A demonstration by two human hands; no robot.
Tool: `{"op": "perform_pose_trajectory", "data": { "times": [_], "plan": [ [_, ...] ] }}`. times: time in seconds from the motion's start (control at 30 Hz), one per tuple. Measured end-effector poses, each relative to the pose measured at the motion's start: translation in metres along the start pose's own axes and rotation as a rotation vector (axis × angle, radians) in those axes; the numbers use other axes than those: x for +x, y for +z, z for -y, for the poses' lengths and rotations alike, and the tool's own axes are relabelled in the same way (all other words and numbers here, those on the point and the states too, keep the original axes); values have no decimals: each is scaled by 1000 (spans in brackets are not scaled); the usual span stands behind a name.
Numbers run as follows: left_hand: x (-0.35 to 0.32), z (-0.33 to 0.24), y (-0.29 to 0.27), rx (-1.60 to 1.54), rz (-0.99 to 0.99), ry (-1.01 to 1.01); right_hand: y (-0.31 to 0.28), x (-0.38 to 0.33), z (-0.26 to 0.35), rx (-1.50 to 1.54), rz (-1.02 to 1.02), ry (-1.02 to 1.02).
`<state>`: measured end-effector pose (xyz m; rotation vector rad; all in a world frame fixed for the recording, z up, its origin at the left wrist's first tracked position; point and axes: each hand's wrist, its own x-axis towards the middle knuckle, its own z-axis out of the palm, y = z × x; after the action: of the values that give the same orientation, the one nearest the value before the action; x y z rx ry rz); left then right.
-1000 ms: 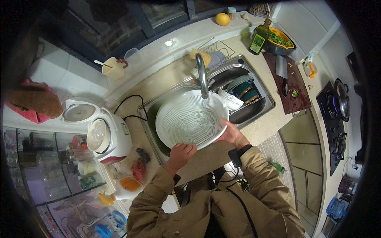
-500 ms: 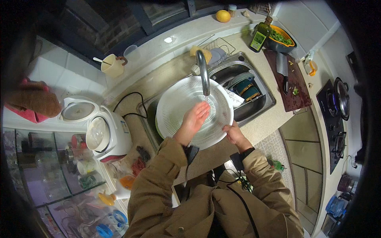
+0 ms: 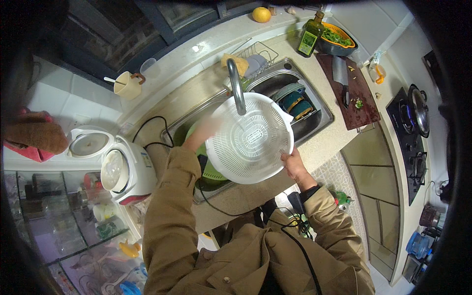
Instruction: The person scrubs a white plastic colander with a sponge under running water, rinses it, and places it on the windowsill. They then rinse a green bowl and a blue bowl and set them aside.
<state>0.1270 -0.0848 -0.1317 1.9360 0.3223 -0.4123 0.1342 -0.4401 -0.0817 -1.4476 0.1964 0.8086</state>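
Note:
A round white plastic colander (image 3: 250, 138) is held tilted over the steel sink (image 3: 314, 123), just under the curved tap (image 3: 236, 91). My right hand (image 3: 294, 165) grips its near right rim. My left hand (image 3: 202, 132) is blurred at the colander's far left edge, over a green basin (image 3: 211, 169) in the left sink bowl; whether it grips the rim cannot be told. Teal bowls (image 3: 294, 100) lie in the right sink bowl behind the colander.
A white rice cooker (image 3: 125, 169) with its lid open stands on the left, its black cord running along the counter. A cutting board with a cleaver (image 3: 340, 76) lies at the right, near an oil bottle (image 3: 309, 37), a bowl of greens (image 3: 336, 38) and a gas hob (image 3: 414, 130). A mug (image 3: 127, 85) stands at the back.
My left hand has left the inside of the colander and moved to its left edge. The colander has shifted right and tilted; the green basin shows beneath it.

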Motion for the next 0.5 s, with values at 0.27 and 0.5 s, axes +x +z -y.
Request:
{"op": "perform_pose_trajectory", "data": {
  "times": [0.27, 0.5],
  "plan": [
    [-59, 62, 22, -361, 10, -436, -1, 9, -6, -157, -33, -216],
    [-104, 28, 44, -779, -390, -185, 2, 26, -16, 278, -3, -88]
  ]
}}
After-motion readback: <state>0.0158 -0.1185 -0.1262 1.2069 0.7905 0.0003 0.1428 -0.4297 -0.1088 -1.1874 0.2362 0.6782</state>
